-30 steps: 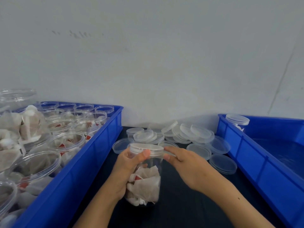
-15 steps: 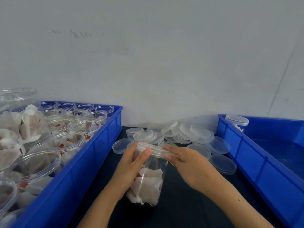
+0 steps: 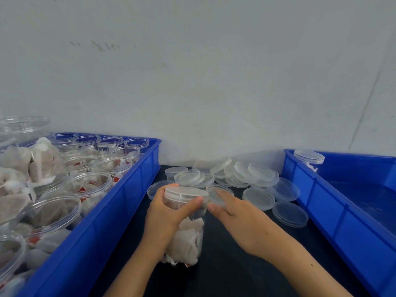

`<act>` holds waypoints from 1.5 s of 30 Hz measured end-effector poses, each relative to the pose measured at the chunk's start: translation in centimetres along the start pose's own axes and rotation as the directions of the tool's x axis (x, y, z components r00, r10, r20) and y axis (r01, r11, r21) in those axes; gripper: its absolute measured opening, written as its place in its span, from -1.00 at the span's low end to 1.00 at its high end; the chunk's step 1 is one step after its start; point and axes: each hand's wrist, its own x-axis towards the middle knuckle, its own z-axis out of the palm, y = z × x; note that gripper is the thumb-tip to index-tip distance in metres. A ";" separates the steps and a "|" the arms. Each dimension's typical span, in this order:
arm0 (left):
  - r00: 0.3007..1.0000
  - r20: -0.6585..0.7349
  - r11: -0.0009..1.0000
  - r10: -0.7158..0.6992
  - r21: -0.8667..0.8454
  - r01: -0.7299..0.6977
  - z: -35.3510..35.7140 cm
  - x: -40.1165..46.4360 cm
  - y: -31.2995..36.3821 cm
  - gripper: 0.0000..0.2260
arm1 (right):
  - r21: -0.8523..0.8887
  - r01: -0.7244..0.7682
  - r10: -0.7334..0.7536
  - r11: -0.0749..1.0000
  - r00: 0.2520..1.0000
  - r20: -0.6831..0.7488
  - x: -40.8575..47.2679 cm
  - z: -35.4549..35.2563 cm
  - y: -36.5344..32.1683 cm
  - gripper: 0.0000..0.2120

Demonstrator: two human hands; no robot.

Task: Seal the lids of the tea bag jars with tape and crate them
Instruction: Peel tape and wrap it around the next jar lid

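A clear plastic jar (image 3: 187, 236) full of white tea bags stands on the dark table between two blue crates, with a translucent lid (image 3: 186, 192) on top. My left hand (image 3: 169, 211) grips the jar just below the lid, thumb across its front. My right hand (image 3: 233, 213) reaches in from the right, its fingers fairly straight, fingertips at the jar's right side under the lid's rim. No tape shows in the view. The right blue crate (image 3: 334, 202) holds one lidded jar (image 3: 308, 158) in its far corner.
The left blue crate (image 3: 111, 213) is packed with several open jars of tea bags. A heap of loose translucent lids (image 3: 242, 174) lies on the table behind my hands, against the white wall. Dark table surface shows in front of the jar.
The jar has come back from a tilt to nearly upright and the lid now sits flat. My left thumb has slid across the jar's front; my right hand has moved off the lid rim.
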 end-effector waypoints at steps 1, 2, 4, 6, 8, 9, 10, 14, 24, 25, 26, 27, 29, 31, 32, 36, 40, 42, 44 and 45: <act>1.000 0.009 1.000 -0.014 -0.023 0.015 -0.2 0.1 -0.1 -0.27 | -0.034 -0.024 0.024 0.999 1.000 0.019 0.0 -0.1 0.1 -0.59; 0.999 0.026 0.998 -0.026 -0.049 0.027 -0.3 0.2 -0.2 -0.29 | -0.086 -0.037 0.040 0.996 0.999 0.032 -0.1 -0.2 0.1 -0.58; 0.996 0.080 0.994 -0.045 -0.100 0.053 -0.3 0.3 -0.1 -0.34 | -0.170 -0.041 0.047 0.985 0.998 0.033 -0.1 -0.3 0.2 -0.57; 0.988 0.137 0.989 -0.066 -0.123 0.083 -0.3 0.3 -0.1 -0.36 | -0.195 -0.029 0.032 0.980 0.999 0.016 0.0 -0.4 0.3 -0.59; 0.982 0.161 0.983 -0.095 -0.138 0.117 -0.3 0.4 -0.1 -0.37 | -0.192 0.001 -0.002 0.981 1.000 -0.006 0.0 -0.3 0.4 -0.63; 0.980 0.166 0.981 -0.107 -0.141 0.131 -0.4 0.5 -0.2 -0.37 | -0.183 0.016 -0.020 0.983 1.000 -0.017 0.0 -0.3 0.4 -0.65; 0.979 0.171 0.980 -0.115 -0.144 0.140 -0.4 0.5 -0.2 -0.35 | -0.170 0.030 -0.035 0.985 0.999 -0.028 0.1 -0.3 0.5 -0.67; 0.974 0.200 0.982 -0.103 -0.136 0.132 -0.6 0.7 -0.3 -0.27 | -0.133 0.061 -0.070 0.989 0.995 -0.068 0.3 -0.4 0.7 -0.70; 0.960 0.272 0.981 -0.061 -0.163 0.108 -0.9 1.0 -0.6 -0.26 | -0.117 0.104 -0.116 0.988 0.987 -0.108 0.9 -0.5 1.3 -0.72; 0.959 0.278 0.978 -0.058 -0.175 0.109 -0.9 1.0 -0.6 -0.25 | -0.105 0.111 -0.122 0.988 0.987 -0.107 1.0 -0.5 1.3 -0.72; 0.958 0.283 0.977 -0.053 -0.183 0.108 -1.0 0.9 -0.6 -0.25 | -0.095 0.115 -0.125 0.989 0.986 -0.108 1.1 -0.4 1.4 -0.72; 0.957 0.288 0.976 -0.046 -0.190 0.104 -1.0 0.9 -0.7 -0.23 | -0.094 0.116 -0.126 0.989 0.986 -0.110 1.2 -0.3 1.4 -0.71; 0.957 0.287 0.970 -0.041 -0.217 0.107 -0.9 0.9 -0.7 -0.16 | -0.097 0.099 -0.109 0.990 0.988 -0.111 1.4 -0.2 1.6 -0.65; 0.962 0.270 0.970 -0.046 -0.218 0.108 -0.8 0.8 -0.7 -0.14 | -0.070 0.078 -0.085 0.994 0.991 -0.099 1.8 -0.1 1.9 -0.57; 0.962 0.268 0.972 -0.051 -0.207 0.110 -0.6 0.7 -0.5 -0.18 | -0.040 0.078 -0.082 0.996 0.993 -0.090 2.0 -0.1 2.1 -0.56; 0.983 0.182 0.988 -0.030 -0.145 0.057 0.3 -0.1 0.0 -0.40 | 0.064 0.071 -0.066 0.995 0.994 -0.084 2.4 0.0 2.7 -0.59; 0.997 0.055 0.983 0.060 0.171 -0.069 1.0 -1.2 0.6 -0.01 | 0.041 0.069 -0.065 0.997 0.993 -0.101 2.3 0.5 2.6 -0.60; 0.996 -0.014 0.937 0.090 0.340 -0.080 1.3 -1.4 1.1 0.18 | -0.015 0.063 -0.064 0.998 0.993 -0.100 2.2 1.0 2.2 -0.60; 0.994 -0.053 0.911 0.092 0.407 -0.063 1.2 -1.3 1.4 0.19 | -0.068 0.065 -0.072 0.996 0.992 -0.107 1.9 1.3 1.9 -0.59; 0.994 -0.058 0.905 0.091 0.421 -0.058 1.1 -1.2 1.4 0.17 | -0.083 0.070 -0.080 0.994 0.990 -0.114 1.8 1.4 1.8 -0.59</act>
